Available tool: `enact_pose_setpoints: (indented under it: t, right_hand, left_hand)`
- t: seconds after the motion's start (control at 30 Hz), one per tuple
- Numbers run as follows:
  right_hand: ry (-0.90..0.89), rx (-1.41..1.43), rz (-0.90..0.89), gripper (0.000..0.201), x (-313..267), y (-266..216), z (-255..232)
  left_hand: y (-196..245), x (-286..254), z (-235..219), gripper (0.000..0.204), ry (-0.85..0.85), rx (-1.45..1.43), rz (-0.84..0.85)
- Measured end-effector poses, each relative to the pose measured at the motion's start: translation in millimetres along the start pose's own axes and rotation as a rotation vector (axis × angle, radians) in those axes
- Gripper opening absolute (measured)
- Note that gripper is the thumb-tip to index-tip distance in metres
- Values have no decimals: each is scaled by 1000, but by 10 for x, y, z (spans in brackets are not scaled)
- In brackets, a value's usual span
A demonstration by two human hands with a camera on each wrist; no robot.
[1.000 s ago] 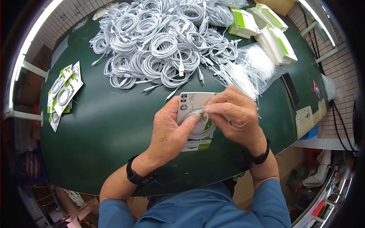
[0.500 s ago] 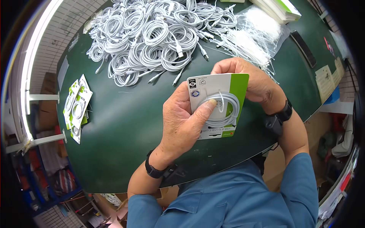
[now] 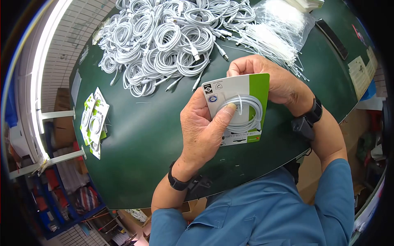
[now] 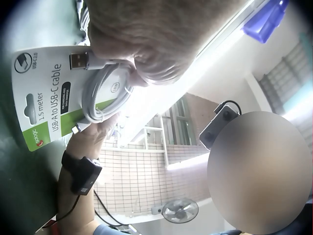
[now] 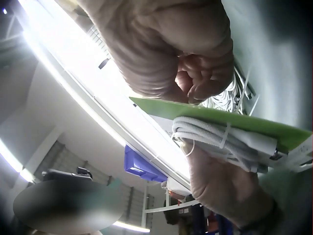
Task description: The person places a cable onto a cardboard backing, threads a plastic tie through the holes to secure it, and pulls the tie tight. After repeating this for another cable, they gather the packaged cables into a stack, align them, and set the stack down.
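Since a second ago the right hand [image 3: 271, 82] has gone from the front of the white-and-green cardboard backing card [image 3: 238, 108] to behind it. Head view: bare green tabletop [image 3: 139, 135] lies open at nine o'clock; the heap of coiled white cables [image 3: 164, 37] crowds twelve o'clock. The left hand [image 3: 205, 131] grips the card, thumb on its tied white cable coil [image 3: 242, 110]. Left wrist view: the coil (USB plug showing) lies against the card. Right wrist view: curled fingers pinch the card's green edge.

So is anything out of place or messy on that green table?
Nothing looks damaged. The loose white cables lie in a tangled heap at the far side, and the clear ties fan out untidily beside it. The card, held in the left hand and right hand, has its cable tied neatly.
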State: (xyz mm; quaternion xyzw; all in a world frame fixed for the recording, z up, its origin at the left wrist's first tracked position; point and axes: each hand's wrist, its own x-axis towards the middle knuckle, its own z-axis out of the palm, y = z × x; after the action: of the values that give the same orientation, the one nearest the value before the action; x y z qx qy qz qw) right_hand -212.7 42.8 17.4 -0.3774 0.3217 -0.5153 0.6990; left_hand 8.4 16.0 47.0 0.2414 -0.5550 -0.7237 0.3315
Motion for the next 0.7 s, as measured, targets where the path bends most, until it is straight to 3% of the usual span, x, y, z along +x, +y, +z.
enact_pose_setpoints:
  t: [0.1,0.2,0.5,0.7]
  right_hand:
    - [148,-347,-22,22,23,-66,-48]
    - [287,-682,-213,23,10,-113,-12]
    - [322,-978,-411,19,9,12,141]
    - [600,-1099,-740,19,55,58,162]
  left_hand:
    - [25,-29,29,33,-9,-6,-9]
    - [57,-53,54,33,-7,27,-20]
    - [41,-44,44,26,55,202,50]
    - [-19,61,-88,29,91,113,-2]
